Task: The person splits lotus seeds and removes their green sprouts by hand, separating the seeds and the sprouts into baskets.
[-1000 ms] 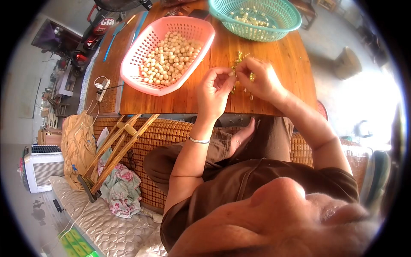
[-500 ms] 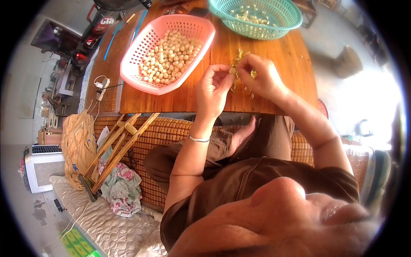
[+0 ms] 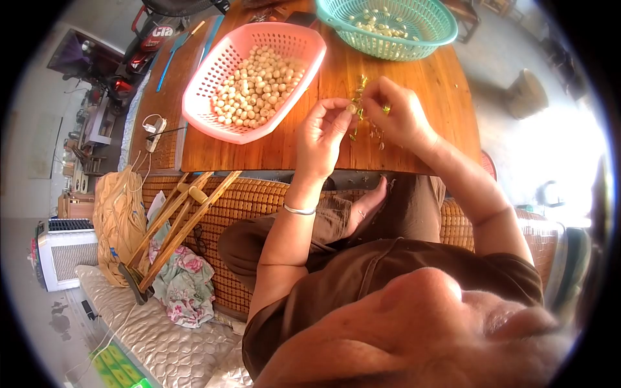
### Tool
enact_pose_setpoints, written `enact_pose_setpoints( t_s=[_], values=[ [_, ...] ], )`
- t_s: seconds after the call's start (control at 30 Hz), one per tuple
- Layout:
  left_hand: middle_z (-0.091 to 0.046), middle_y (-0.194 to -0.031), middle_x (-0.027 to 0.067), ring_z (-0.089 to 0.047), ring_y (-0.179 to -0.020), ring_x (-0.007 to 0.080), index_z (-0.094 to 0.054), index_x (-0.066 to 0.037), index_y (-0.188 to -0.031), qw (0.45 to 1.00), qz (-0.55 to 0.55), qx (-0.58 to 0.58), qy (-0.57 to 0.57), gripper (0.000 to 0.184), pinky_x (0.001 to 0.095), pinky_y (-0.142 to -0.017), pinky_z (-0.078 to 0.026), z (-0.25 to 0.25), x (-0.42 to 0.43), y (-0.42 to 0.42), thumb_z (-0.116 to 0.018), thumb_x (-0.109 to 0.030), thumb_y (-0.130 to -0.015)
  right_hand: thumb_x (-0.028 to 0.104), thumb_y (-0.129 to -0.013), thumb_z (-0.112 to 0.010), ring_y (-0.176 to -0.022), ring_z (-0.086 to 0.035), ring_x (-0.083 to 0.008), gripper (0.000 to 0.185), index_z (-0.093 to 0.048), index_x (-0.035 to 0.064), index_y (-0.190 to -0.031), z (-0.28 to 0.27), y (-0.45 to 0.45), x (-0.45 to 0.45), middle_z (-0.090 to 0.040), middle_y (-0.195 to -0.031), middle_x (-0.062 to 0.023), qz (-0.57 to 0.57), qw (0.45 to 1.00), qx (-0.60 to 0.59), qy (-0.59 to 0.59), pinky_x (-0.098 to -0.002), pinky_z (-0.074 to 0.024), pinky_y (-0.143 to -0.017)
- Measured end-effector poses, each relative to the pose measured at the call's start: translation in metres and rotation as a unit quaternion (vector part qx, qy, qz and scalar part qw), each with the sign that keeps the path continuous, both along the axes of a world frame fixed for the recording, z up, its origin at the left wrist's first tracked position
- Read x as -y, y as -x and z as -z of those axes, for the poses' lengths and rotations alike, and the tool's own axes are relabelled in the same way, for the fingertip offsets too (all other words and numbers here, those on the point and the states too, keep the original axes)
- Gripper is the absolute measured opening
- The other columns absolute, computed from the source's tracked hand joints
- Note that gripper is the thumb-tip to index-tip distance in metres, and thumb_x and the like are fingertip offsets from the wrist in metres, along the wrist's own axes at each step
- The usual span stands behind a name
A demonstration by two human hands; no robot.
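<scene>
A small gap has just been made between the two hands. A moment ago, the small round piece (image 3: pixel 351 108) was almost hidden by the fingers of both. Now the right grip (image 3: pixel 402 121) has been moved a bit away, and more of the piece can be seen. So it seems that the piece is held up by the left grip (image 3: pixel 321 137) alone, and the work on it looks to be paused for a blink.

The piece is pinched at the very tips of the left thumb and finger. It is just beside the right fingertips, to their left. The right fingers are curled in close together, but whether anything is pinched there cannot be told.

Green and yellow scraps (image 3: pixel 359 118) are strewn on the wooden counter (image 3: pixel 440 107), below and between both grips. To the left of the left grip, the pink basket (image 3: pixel 189 111) is filled with many round pieces (image 3: pixel 255 90). Past the right grip, farther out, some pale bits (image 3: pixel 372 28) are held in the green basket (image 3: pixel 394 52).
</scene>
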State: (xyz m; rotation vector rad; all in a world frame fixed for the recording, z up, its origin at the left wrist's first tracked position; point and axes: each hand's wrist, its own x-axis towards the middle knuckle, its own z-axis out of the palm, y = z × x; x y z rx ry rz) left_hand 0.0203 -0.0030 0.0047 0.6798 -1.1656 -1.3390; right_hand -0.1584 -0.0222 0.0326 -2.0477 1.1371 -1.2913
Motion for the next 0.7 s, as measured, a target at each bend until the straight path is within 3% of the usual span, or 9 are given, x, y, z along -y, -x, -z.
enact_pose_setpoints(
  t_s=[0.27, 0.47, 0.57, 0.63, 0.7],
  values=[
    [-0.067, -0.097, 0.0023, -0.063, -0.088, 0.0092, -0.061, -0.002, -0.11, 1.0, 0.002, -0.022, -0.011, 0.017, 0.0246, -0.082, -0.053, 0.003, 0.002, 0.0, -0.064, -0.01, -0.096, 0.004, -0.085, -0.067, -0.074, -0.068, -0.0192, 0.009, -0.064, 0.001, -0.093, -0.002, -0.001, 0.0, -0.068, -0.081, -0.0091, -0.015, 0.999, 0.027, 0.012, -0.0301, -0.0541, -0.068],
    [-0.067, -0.093, 0.0018, -0.061, -0.084, 0.0075, -0.062, -0.002, -0.108, 1.0, -0.004, -0.014, 0.015, 0.015, 0.0216, -0.077, -0.05, 0.003, 0.002, 0.002, -0.065, -0.006, -0.095, 0.007, -0.083, -0.073, -0.076, -0.069, -0.0186, 0.013, -0.067, 0.0009, -0.093, -0.006, 0.0, -0.002, -0.068, -0.081, -0.0094, -0.038, 0.999, -0.023, 0.03, -0.0307, -0.0548, -0.069],
    [-0.066, -0.092, 0.0011, -0.059, -0.082, 0.0062, -0.062, -0.002, -0.107, 0.999, -0.021, 0.011, 0.032, 0.013, 0.0201, -0.074, -0.048, 0.005, 0.002, 0.002, -0.065, -0.006, -0.095, 0.008, -0.085, -0.073, -0.076, -0.068, -0.0157, 0.012, -0.067, -0.0002, -0.092, -0.008, -0.001, -0.004, -0.069, -0.082, -0.008, -0.038, 0.999, -0.004, -0.027, -0.0293, -0.0548, -0.07],
    [-0.066, -0.092, 0.0009, -0.058, -0.081, 0.0054, -0.063, -0.002, -0.106, 0.999, -0.019, 0.009, 0.034, 0.012, 0.0193, -0.073, -0.047, 0.005, 0.002, 0.002, -0.065, -0.006, -0.095, 0.008, -0.086, -0.072, -0.076, -0.067, -0.0117, 0.011, -0.068, -0.0004, -0.092, -0.01, -0.001, -0.005, -0.07, -0.082, -0.0064, -0.063, 0.989, 0.056, -0.124, -0.0276, -0.0547, -0.07],
    [-0.066, -0.092, 0.0009, -0.057, -0.081, 0.0053, -0.063, -0.002, -0.106, 0.999, -0.019, 0.013, 0.038, 0.012, 0.0192, -0.072, -0.047, 0.006, 0.002, 0.002, -0.065, -0.006, -0.095, 0.008, -0.087, -0.071, -0.076, -0.066, -0.0104, 0.011, -0.068, -0.0004, -0.092, -0.012, 0.0, -0.006, -0.07, -0.082, -0.0057, -0.061, 0.988, 0.046, -0.136, -0.0269, -0.0546, -0.07]
  ],
)
